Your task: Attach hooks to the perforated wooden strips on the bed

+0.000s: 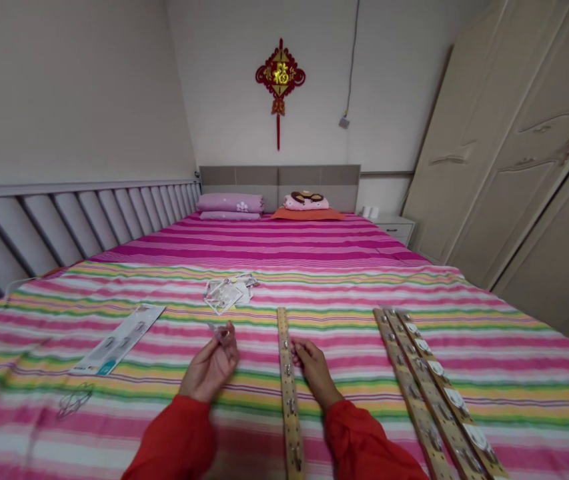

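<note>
A narrow pale wooden strip [288,388], dotted with silvery metal fittings, lies between the hands, its near end cut off. The right hand [317,373] curls its fingers close at the right edge; whether they grip anything, I cannot tell. Left, the half-curled left hand [213,365] pinches crumpled clear plastic [221,333]. Striped cloth [349,347] stretches rightward to three strips [417,393].

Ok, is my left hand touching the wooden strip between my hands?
Apart: the head view shows striped cloth between the left hand and the wooden strip.
</note>
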`<state>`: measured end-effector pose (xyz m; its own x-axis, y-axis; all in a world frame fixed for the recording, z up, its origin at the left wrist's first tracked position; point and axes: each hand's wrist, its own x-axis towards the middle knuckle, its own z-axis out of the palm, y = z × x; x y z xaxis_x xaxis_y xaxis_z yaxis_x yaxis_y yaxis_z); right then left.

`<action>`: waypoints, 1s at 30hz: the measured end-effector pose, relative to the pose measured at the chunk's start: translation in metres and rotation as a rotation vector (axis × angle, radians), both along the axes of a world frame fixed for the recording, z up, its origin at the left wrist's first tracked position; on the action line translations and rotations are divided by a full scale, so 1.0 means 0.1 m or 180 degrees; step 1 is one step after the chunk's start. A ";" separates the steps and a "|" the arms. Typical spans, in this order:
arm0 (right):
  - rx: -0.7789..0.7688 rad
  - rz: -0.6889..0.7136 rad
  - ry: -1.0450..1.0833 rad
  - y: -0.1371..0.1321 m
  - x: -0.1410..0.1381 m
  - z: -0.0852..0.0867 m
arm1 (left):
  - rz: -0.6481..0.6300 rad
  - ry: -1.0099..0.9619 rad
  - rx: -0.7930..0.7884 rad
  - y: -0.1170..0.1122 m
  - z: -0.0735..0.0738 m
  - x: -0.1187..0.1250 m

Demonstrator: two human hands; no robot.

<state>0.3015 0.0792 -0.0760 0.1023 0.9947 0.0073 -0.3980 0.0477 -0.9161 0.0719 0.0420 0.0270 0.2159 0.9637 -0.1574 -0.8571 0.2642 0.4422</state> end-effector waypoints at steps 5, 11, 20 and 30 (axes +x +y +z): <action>-0.0178 0.0029 -0.0028 -0.11 0.02 0.09 | -0.0444 -0.0406 0.0498 -0.09 -0.12 0.36; 0.0173 0.0053 -0.0305 -0.40 -0.02 0.52 | 0.0129 0.1478 0.1072 -0.10 -0.09 0.44; 0.0477 0.0914 -0.0364 -0.71 -0.03 1.16 | 0.0957 0.4301 0.3133 -0.38 0.18 0.44; 0.0954 0.1144 -0.0424 -1.15 0.15 1.75 | 0.2773 0.5547 0.4480 -0.60 0.19 0.50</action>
